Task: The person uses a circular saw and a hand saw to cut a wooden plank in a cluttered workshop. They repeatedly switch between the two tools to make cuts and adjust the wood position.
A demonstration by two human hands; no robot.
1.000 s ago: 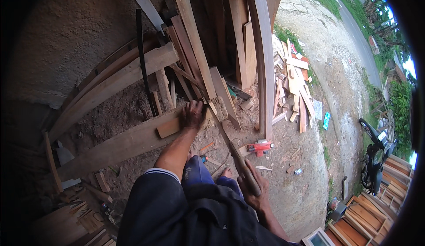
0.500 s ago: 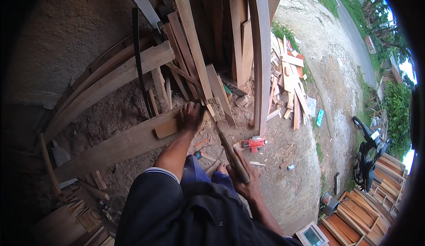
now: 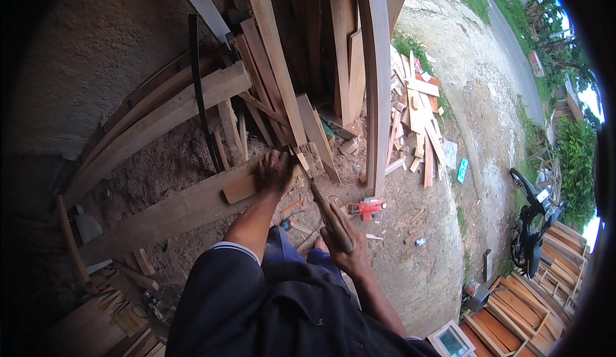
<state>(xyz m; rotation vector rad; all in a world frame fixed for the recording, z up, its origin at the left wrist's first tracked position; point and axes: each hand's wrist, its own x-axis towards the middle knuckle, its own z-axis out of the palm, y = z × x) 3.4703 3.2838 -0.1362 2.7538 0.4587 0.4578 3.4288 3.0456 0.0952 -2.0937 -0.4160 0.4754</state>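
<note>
My left hand [image 3: 274, 172] has its fingers curled over a small piece of wood [image 3: 240, 189] on a long timber beam [image 3: 147, 223], near the beam's right end. My right hand [image 3: 346, 248] is wrapped round the wooden handle [image 3: 338, 223] of a hand saw. The saw's narrow blade [image 3: 308, 176] slants up to the wood just right of my left fingers; I cannot make out its teeth. A light wood strip [image 3: 303, 160] shows there beside the beam's end.
Timber boards [image 3: 269, 55] lean at the wall [image 3: 90, 68]. A red power tool [image 3: 367, 207] lies on the ground below the beam's end. Offcuts [image 3: 420, 122] are piled to the right, a motorcycle [image 3: 532, 228] stands farther right, and wooden frames [image 3: 507, 312] lie at lower right.
My right hand and the saw have moved up and forward toward the beam over the last second. My left hand keeps its hold; the whole view has shifted slightly.
</note>
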